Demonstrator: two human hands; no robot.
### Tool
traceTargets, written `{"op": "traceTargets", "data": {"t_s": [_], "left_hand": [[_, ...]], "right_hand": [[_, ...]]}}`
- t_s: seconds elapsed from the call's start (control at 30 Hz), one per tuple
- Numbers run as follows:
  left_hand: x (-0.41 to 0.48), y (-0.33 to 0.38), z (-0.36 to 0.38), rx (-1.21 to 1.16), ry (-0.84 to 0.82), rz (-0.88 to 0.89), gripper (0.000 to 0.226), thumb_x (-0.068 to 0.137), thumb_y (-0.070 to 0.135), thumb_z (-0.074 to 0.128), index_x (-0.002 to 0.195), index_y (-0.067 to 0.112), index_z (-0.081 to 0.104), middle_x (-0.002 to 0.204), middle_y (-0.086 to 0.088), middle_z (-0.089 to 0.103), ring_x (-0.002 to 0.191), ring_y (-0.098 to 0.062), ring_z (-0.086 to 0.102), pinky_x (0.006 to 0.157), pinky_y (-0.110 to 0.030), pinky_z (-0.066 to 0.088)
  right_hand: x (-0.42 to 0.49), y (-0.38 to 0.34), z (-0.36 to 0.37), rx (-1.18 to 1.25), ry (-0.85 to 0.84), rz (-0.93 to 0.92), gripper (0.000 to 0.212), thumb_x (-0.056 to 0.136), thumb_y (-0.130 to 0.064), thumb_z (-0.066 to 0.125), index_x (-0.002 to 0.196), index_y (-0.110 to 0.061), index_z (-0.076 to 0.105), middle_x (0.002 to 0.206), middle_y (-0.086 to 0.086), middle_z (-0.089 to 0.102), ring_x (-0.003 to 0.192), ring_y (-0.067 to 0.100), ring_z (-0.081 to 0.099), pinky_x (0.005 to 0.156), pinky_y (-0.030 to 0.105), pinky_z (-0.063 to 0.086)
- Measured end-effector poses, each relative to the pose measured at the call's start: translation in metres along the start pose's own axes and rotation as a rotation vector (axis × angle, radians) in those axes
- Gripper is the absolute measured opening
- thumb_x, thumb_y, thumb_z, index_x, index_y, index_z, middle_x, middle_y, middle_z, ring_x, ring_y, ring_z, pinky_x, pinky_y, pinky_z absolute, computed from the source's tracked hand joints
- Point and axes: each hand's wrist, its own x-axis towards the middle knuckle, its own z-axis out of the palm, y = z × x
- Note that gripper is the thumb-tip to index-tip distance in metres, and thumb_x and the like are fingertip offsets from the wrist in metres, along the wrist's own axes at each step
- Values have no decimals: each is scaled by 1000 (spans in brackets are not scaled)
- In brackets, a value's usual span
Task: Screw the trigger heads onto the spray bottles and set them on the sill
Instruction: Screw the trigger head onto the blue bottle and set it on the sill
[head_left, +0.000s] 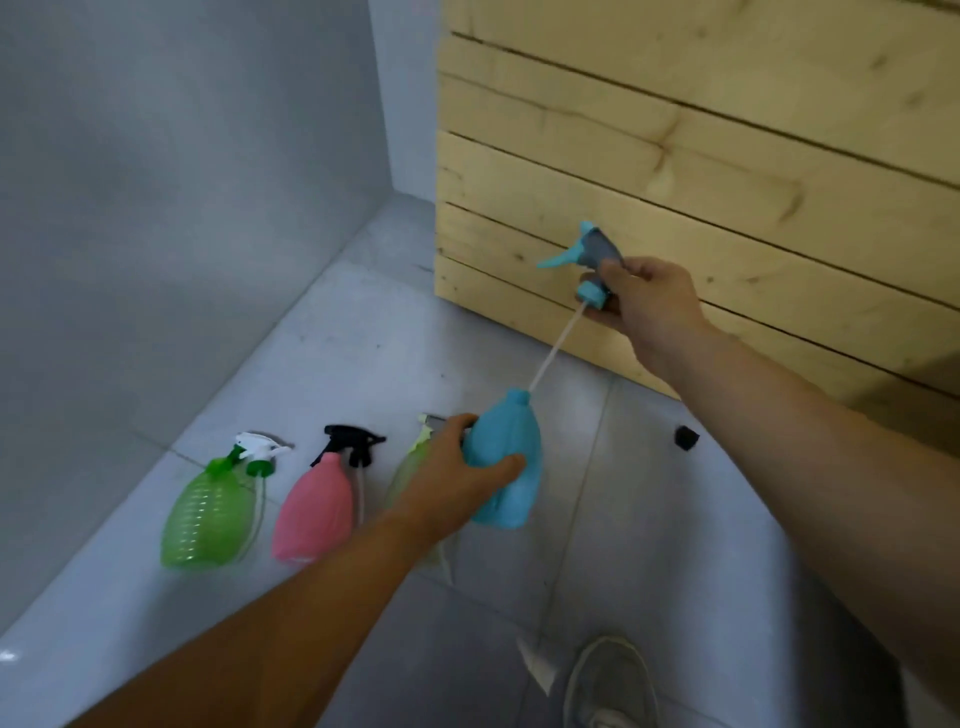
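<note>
My left hand (457, 473) grips a blue spray bottle (506, 462) by its body, held above the floor. A blue-and-grey trigger head (592, 260) is pinched in my right hand (649, 306), up and to the right of the bottle. Its white dip tube (556, 348) slants down, its tip at the bottle's open neck. On the sill lie a green bottle (208, 512) with a white-green trigger head (257, 452) and a pink bottle (311, 512) with a black trigger head (348, 441) beside it. A pale yellow-green bottle (410, 467) is mostly hidden behind my left hand.
A white sill (130, 597) runs along the grey wall at the left. A wooden slatted crate (675, 171) stands at the right behind my right hand. A small black cap (685, 437) lies on the grey tiled floor. My shoe (608, 686) shows at the bottom.
</note>
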Motion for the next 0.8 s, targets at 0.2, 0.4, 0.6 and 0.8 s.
{"op": "traceTargets", "data": {"t_s": [0.2, 0.4, 0.6, 0.8], "left_hand": [[-58, 39, -52, 62, 106, 114, 76, 65, 43, 82, 131, 23, 53, 124, -4, 59, 106, -24, 66, 84, -40, 60], [-100, 64, -84, 95, 183, 221, 66, 67, 41, 82, 126, 28, 55, 121, -3, 60, 99, -18, 67, 73, -31, 59], [-137, 102, -105, 29, 188, 330, 63, 65, 42, 81, 122, 28, 58, 111, 3, 70, 100, -20, 70, 85, -42, 61], [-172, 134, -140, 20, 181, 402, 61, 71, 38, 83, 125, 31, 58, 112, 0, 72, 98, -20, 74, 86, -45, 62]], "right_hand": [[-63, -76, 40, 56, -121, -169, 10, 95, -17, 59, 94, -8, 63, 110, 22, 70, 100, 32, 71, 83, 41, 61], [-111, -110, 64, -1, -226, -194, 25, 94, -17, 60, 110, 3, 62, 108, 21, 70, 99, 32, 71, 79, 36, 62], [-160, -124, 87, -95, -533, -111, 7, 95, -10, 58, 97, -4, 61, 103, 19, 71, 97, 29, 70, 86, 41, 59], [-196, -159, 95, -113, -655, -212, 31, 90, 1, 61, 121, -1, 55, 110, 12, 71, 97, 16, 71, 85, 32, 59]]}}
